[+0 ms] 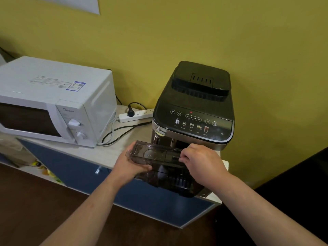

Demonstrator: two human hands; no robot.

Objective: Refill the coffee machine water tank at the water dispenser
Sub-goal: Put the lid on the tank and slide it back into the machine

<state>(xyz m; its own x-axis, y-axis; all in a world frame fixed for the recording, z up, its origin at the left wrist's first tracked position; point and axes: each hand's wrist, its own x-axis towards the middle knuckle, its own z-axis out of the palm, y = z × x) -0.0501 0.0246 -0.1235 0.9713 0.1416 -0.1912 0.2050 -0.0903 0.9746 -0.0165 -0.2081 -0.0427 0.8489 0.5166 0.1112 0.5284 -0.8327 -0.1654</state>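
Low in the frame's centre, the left hand (132, 168) cradles the smoky transparent plastic water tank (156, 157); right hand (200, 161) fingers pinch its lid. Keep it level while drawing it clear of the black coffee machine (195, 107).

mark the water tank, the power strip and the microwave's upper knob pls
water tank (150, 153): head view, on its clear top lid, between the two hands.
power strip (140, 114): head view, on its white body, right of the black plug.
microwave's upper knob (74, 123): head view, on the knob's face.
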